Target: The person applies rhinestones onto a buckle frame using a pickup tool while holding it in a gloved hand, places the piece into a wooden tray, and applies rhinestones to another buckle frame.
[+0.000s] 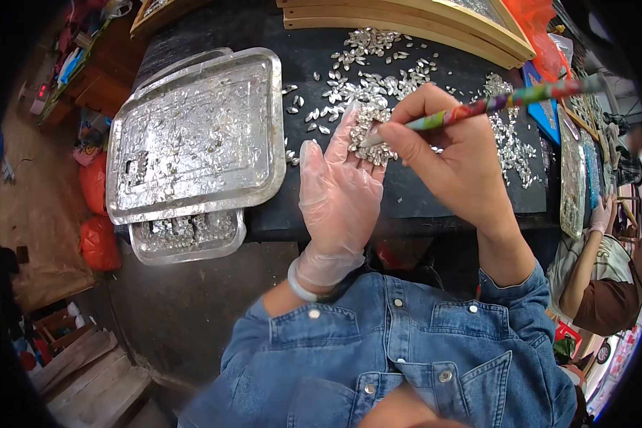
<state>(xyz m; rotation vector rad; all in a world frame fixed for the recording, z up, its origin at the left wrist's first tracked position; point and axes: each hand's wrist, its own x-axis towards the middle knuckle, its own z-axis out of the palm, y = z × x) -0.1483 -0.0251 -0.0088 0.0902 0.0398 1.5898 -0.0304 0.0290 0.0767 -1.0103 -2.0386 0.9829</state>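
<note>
My left hand, in a clear plastic glove, is turned palm up with the thumb out to the side. Across its fingers lies a cluster of small silver rhinestones; whether they are loose or fixed to a piece I cannot tell. My right hand, bare, pinches a multicoloured patterned pencil between thumb and fingers. The pencil's pale tip points down at the cluster, close to or touching it. Just beyond the fingers, loose leaf-shaped silver rhinestones are scattered over the black tabletop.
To the left, a clear plastic tray of shiny pieces rests partly over another tray. Wooden frames stand at the back. More rhinestones and a blue board are on the right, where another person's gloved hand works.
</note>
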